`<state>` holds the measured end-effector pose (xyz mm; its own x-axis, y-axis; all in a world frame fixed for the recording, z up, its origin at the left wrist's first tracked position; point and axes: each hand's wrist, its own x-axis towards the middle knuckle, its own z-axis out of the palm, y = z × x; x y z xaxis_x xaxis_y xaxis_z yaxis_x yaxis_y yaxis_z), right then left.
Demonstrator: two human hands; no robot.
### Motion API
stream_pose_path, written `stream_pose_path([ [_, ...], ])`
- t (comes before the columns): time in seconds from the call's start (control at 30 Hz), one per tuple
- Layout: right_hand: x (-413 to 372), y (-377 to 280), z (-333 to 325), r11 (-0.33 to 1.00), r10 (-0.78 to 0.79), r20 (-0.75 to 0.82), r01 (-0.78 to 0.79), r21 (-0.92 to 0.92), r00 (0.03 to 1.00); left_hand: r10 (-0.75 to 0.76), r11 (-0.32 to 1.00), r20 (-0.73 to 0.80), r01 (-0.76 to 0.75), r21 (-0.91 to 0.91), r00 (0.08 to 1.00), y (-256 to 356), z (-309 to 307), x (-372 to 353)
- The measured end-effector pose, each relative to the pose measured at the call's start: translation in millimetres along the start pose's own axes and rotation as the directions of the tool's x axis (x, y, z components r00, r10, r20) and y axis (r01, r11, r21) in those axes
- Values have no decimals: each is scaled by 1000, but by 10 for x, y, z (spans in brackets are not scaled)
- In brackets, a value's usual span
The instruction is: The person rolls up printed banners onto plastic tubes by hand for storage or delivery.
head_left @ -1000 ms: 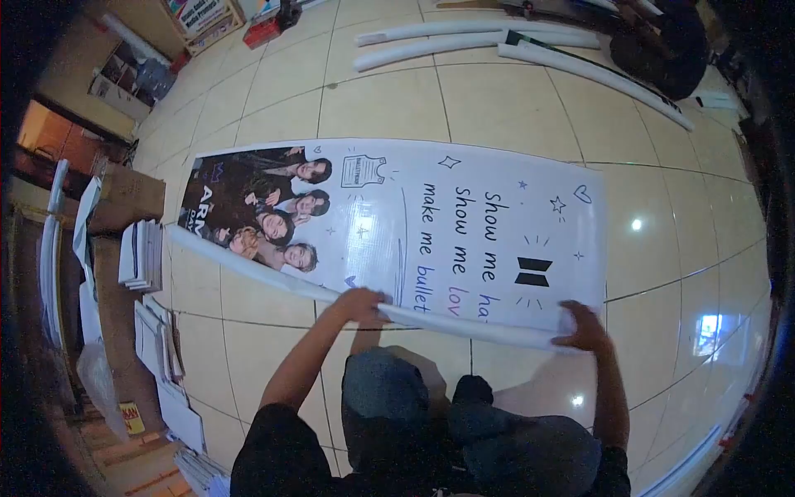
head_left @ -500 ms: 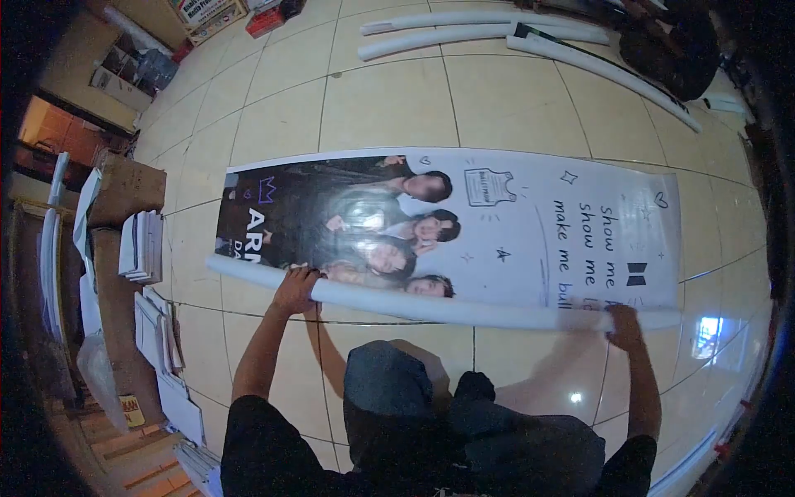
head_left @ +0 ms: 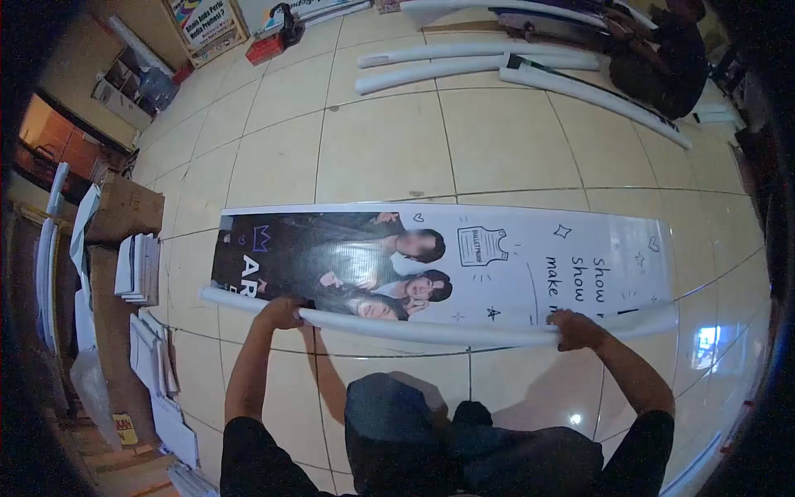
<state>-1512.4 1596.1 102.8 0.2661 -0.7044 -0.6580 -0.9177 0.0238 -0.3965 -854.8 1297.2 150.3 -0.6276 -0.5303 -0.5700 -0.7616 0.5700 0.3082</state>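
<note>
A long printed banner lies flat on the floor, its near side wound into a white roll. Dark photos of people fill its left part; drawings and lettering are on the white right part. My left hand grips the roll toward its left end, fingers curled over the top. Farther right, my right hand is closed around the same roll, thumb side partly hidden. Right of that hand, the roll's end looks wider and looser.
Several white rolls lie across the tiled floor ahead. At the far right another person sits by more banner material. Cardboard boxes and stacked white panels line the left side. A red box stands far back.
More of the banner's near side has been wound into the roll, covering the lowest pictured person. My right hand has shifted left along the roll. The view has tilted upward.
</note>
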Motion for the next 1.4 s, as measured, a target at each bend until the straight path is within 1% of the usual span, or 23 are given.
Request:
stream_pose_path([
  [0.1,-128,132,-26,997,-74,-339,59,-55,938,74,975,-303,-5,223,950,212,-17,-50],
  [0.17,-253,53,42,947,247,-70,-256,-195,967,139,952,-250,-59,301,958,133,213,27],
  [0.23,-331,421,439,965,117,-79,-132,-227,990,-93,991,13,91,102,996,50,312,112],
  [0.27,-373,461,418,994,100,156,-92,-54,983,-77,983,261,30,180,962,-185,373,231],
  [0.3,-452,504,427,987,37,380,-92,129,924,-69,983,266,20,180,961,-129,298,217],
  [0.37,-464,796,553,939,139,150,-178,295,979,-48,995,-34,51,80,998,106,-62,50],
  [0.4,-518,343,230,977,137,45,-142,156,990,40,999,-114,-44,-30,993,323,-148,25],
  [0.43,-589,-185,-95,993,118,-59,-117,11,991,46,998,-109,-49,-25,993,294,18,61],
  [0.5,-419,-80,758,994,-85,-81,79,-76,993,415,766,-62,-312,562,908,153,474,188],
  [0.57,-349,-36,960,994,-5,-50,0,-114,999,528,723,121,-520,454,841,13,255,330],
  [0.63,-299,287,922,956,-83,13,76,283,996,56,991,-26,-59,-119,998,79,7,285],
  [0.67,-455,-247,287,998,55,-23,-55,21,998,197,980,-176,-197,22,964,378,-190,213],
  [0.77,-419,-221,520,991,-125,-98,128,28,987,342,932,-122,-320,172,932,180,61,393],
  [0.8,-211,75,693,977,-90,131,62,204,987,342,928,-52,-329,173,938,-10,74,464],
  [0.83,-136,310,769,992,-28,70,19,124,997,157,982,-10,-157,-103,988,174,-209,449],
  [0.9,-125,270,397,927,20,-305,96,361,952,182,975,-290,-211,-71,939,43,-264,591],
  [0.93,-158,70,216,926,28,-308,92,366,951,190,974,-287,-218,-67,939,154,-339,626],
  [1.0,-221,-321,-40,998,-55,-112,52,-28,992,315,913,-231,-227,340,921,512,-459,595],
  [1.1,80,243,114,986,38,22,-41,161,999,38,997,25,-40,73,999,-19,-493,1014],
  [1.13,117,194,-103,950,-136,-230,193,245,964,113,981,18,-114,158,993,102,-632,1053],
  [1.17,77,155,-292,901,108,-152,-32,433,982,67,964,-130,-31,263,989,261,-632,925],
  [1.33,136,-375,-2,968,-9,-317,-71,-239,948,65,950,-296,32,311,953,440,-258,809],
  [1.4,72,-412,159,970,32,-373,-118,-212,927,106,945,-376,23,325,921,391,-87,711],
])
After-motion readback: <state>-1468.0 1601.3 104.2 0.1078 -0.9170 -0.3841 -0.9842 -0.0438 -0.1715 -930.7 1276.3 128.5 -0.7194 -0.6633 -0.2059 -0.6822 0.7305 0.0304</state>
